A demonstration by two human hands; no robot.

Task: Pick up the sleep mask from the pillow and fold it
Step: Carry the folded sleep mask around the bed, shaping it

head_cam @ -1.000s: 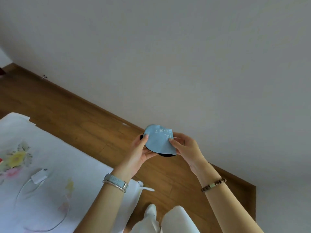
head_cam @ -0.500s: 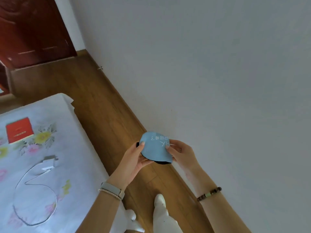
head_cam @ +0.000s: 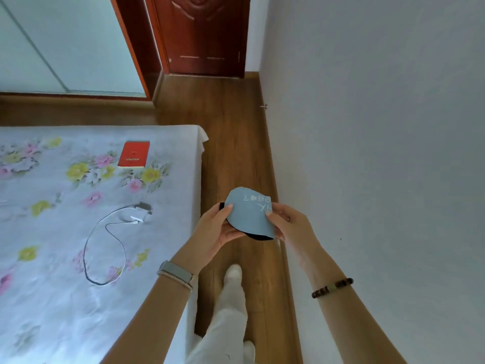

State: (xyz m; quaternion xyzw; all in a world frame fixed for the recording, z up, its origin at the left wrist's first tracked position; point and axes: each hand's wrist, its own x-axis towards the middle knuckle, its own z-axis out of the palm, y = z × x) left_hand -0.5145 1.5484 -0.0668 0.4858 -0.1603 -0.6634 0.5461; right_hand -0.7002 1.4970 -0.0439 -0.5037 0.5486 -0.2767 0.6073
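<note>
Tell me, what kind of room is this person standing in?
Most likely a bedroom at home: a bed with a flowered sheet fills the left, a carved wooden door stands at the far end, and the person folds a sleep mask over wood flooring.

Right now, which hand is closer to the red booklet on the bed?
Left. The left hand holds the sleep mask on the bed's side, nearer the red booklet; the right hand is toward the wall.

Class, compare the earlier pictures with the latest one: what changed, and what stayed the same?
Only the view turned: the bed, a red booklet and a door came into sight. Both the left hand and right hand keep holding the folded sleep mask unchanged.
</note>
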